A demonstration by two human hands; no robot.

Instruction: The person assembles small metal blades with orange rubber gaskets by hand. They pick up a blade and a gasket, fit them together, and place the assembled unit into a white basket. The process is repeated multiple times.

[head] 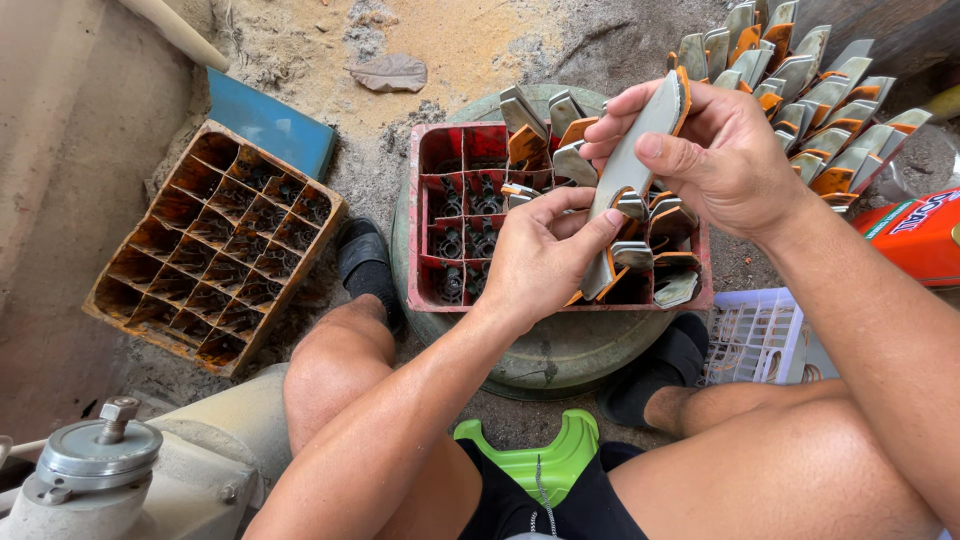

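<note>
Both hands, left hand (540,255) and right hand (715,150), grasp 1 flat grey-and-orange blade (630,165) by its ends above the red crate (420,230); it looks stiff, light, best pinched at the edges.

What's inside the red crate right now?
The red crate holds grey-and-orange pieces standing in its right compartments; the left ones show only dark fittings at the bottom. The left hand covers some middle compartments.

Outdoor workshop: sandy ground (450,40), crates (215,245)

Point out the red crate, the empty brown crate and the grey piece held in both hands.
red crate (418,215), head view, left wall.
brown crate (150,335), head view, front rim.
grey piece (640,140), head view, flat face.
</note>
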